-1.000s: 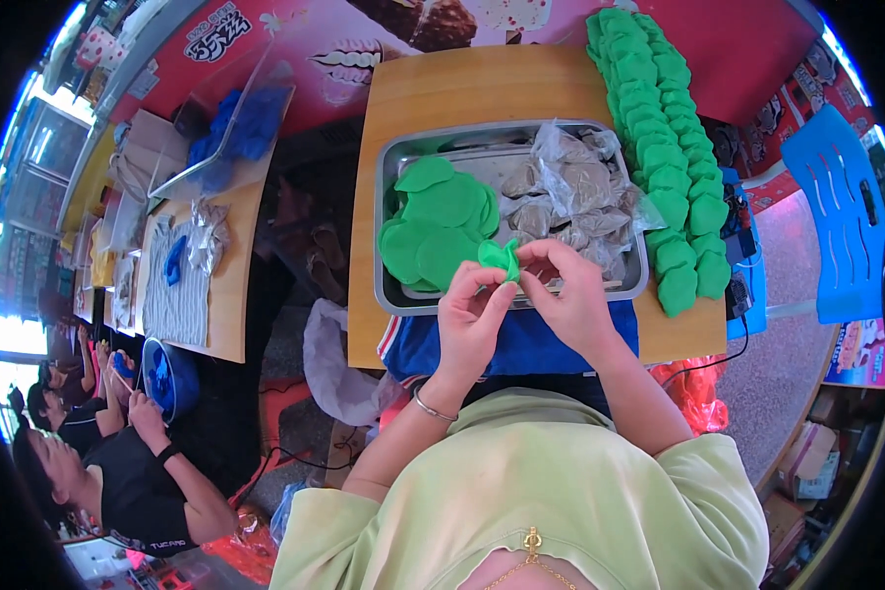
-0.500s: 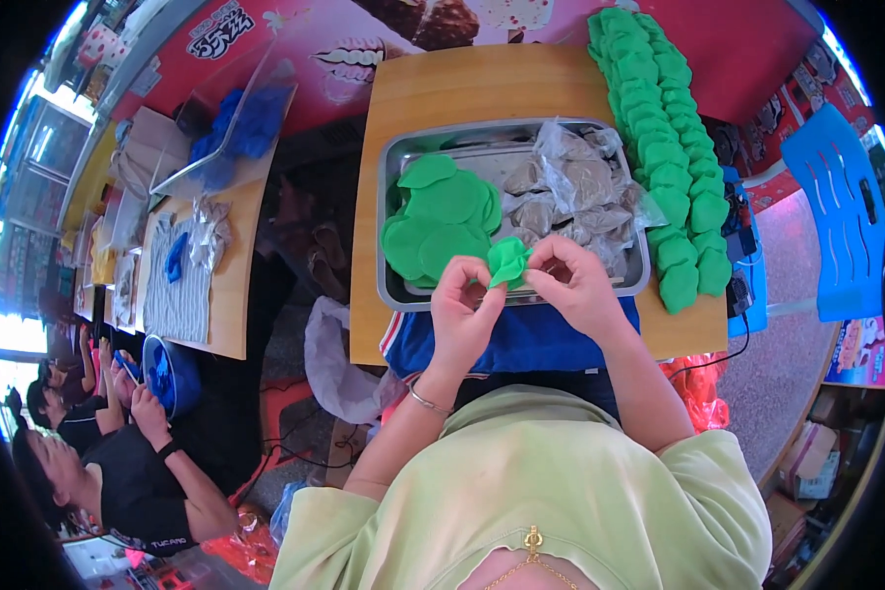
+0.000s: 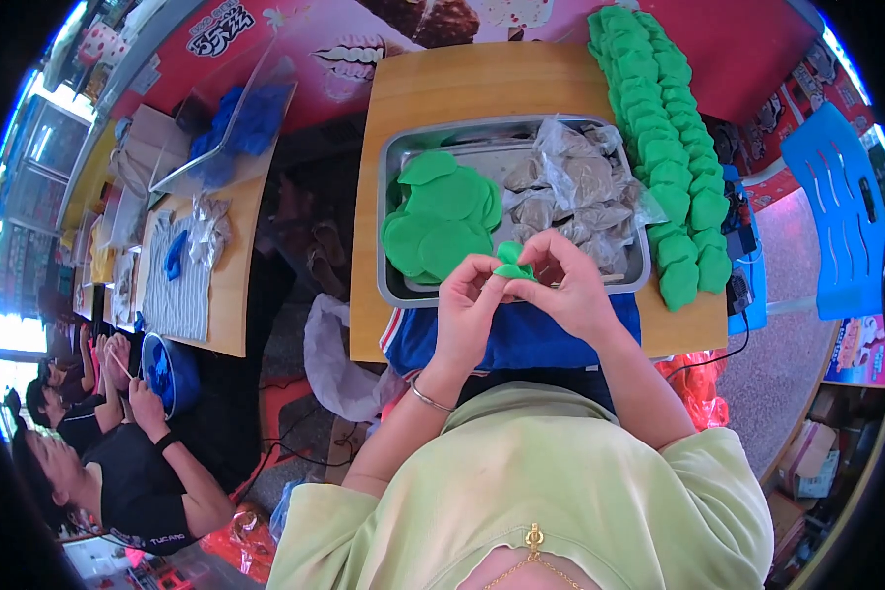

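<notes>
My left hand [image 3: 470, 300] and my right hand [image 3: 568, 285] meet over the near rim of a metal tray [image 3: 388, 211]. Between them, fingertips pinch a small folded green disc [image 3: 510, 254]; its lower part is partly covered by my fingers. Flat green discs [image 3: 442, 211] overlap in a loose pile in the tray's left part. Clear plastic bags [image 3: 585, 182] with brownish-grey contents fill the right part, just beyond my right hand.
Long overlapping rows of green pieces [image 3: 664, 152] run along the table's [image 3: 462, 79] right side. A blue cloth [image 3: 531, 339] hangs at the near edge. Right stands a blue plastic chair [image 3: 836, 211]. Left, a co-worker [image 3: 147, 482] works beside a blue bucket [image 3: 172, 374].
My hands have drawn closer together, the right fingers curling further round the green disc, which is turned and more covered. The co-worker's hands have shifted slightly.
</notes>
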`<state>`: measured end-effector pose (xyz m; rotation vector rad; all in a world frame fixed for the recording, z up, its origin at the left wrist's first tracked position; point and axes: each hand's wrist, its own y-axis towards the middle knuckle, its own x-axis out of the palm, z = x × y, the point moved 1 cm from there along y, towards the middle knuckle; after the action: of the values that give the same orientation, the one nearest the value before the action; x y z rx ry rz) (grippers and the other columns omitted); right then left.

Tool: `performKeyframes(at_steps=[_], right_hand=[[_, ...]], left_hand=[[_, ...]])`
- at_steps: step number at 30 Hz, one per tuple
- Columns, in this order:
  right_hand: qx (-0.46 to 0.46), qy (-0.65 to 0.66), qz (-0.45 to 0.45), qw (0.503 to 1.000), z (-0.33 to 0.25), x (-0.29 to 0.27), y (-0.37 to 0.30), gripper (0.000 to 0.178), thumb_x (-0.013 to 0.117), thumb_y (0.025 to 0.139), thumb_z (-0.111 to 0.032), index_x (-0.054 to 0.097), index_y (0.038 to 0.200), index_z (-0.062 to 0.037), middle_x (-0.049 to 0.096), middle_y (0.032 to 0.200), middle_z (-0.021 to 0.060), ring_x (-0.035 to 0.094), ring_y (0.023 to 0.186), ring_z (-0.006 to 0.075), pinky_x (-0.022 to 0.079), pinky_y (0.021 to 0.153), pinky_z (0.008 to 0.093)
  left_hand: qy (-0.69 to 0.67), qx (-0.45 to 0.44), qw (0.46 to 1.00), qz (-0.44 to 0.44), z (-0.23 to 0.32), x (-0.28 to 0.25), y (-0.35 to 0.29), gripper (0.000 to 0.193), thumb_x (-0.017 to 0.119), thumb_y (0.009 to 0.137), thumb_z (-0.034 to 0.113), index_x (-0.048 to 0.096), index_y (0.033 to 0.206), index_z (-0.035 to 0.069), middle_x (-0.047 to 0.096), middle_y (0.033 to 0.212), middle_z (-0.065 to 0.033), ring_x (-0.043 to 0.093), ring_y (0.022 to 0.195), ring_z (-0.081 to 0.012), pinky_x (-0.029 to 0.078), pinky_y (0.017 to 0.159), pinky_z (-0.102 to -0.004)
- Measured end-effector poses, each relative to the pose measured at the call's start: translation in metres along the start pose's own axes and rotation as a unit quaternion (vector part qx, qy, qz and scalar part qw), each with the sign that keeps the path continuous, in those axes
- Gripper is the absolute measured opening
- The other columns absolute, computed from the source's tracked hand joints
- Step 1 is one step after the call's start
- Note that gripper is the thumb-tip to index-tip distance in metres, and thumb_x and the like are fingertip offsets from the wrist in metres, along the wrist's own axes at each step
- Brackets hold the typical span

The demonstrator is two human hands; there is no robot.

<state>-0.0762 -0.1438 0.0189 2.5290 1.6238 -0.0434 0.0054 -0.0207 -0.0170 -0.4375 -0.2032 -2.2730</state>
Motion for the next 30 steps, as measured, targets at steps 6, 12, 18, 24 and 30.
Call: performKeyframes(at_steps=[6,12,18,24,30], right_hand=[[0.000,0.028,0.009,1.000,0.004,0.006,0.003,0.022,0.064,0.078,0.000,0.049,0.093,-0.0044,0.055,0.079,-0.0012,0.053,0.070,0.0029,0.044,0.059,0.0184],[-0.020,-0.014,0.052,0.998,0.007,0.013,0.003,0.019,0.053,0.080,0.005,0.050,0.097,-0.0033,0.056,0.083,0.0007,0.054,0.072,0.0039,0.045,0.060,0.0197],[-0.086,-0.049,0.159,0.982,0.006,0.016,0.007,0.020,0.056,0.076,0.004,0.056,0.095,-0.0030,0.057,0.078,0.0047,0.055,0.064,0.0099,0.044,0.056,0.0237],[-0.114,-0.121,0.159,0.973,0.008,0.021,0.006,0.017,0.059,0.075,0.004,0.059,0.090,-0.0026,0.058,0.083,0.0077,0.055,0.063,0.0137,0.045,0.057,0.0251],[-0.201,-0.119,0.194,0.953,0.007,0.026,0.008,0.019,0.059,0.073,0.006,0.056,0.090,-0.0033,0.057,0.084,0.0089,0.057,0.067,0.0191,0.047,0.061,0.0280]], left_hand=[[-0.053,-0.007,0.998,0.035,0.001,0.002,-0.002,0.005,0.057,0.088,0.006,0.059,0.092,0.004,0.056,0.084,0.0026,0.050,0.071,-0.0030,0.041,0.062,-0.0169],[-0.087,-0.020,0.994,0.069,0.001,0.011,-0.004,0.003,0.057,0.086,0.004,0.055,0.084,0.005,0.052,0.082,0.0038,0.048,0.070,-0.0023,0.040,0.061,-0.0166],[0.118,0.106,0.987,0.024,-0.010,0.008,0.006,0.014,0.059,0.080,-0.001,0.047,0.079,0.004,0.044,0.079,0.0036,0.044,0.067,-0.0039,0.037,0.059,-0.0168],[0.067,0.100,0.984,0.131,-0.011,0.010,0.015,0.015,0.060,0.082,0.001,0.047,0.089,0.003,0.050,0.083,0.0007,0.049,0.071,-0.0036,0.041,0.060,-0.0178],[-0.037,-0.039,0.994,0.092,-0.006,0.012,0.018,0.013,0.058,0.085,0.004,0.054,0.097,0.002,0.057,0.087,-0.0015,0.052,0.072,-0.0051,0.043,0.059,-0.0184]])
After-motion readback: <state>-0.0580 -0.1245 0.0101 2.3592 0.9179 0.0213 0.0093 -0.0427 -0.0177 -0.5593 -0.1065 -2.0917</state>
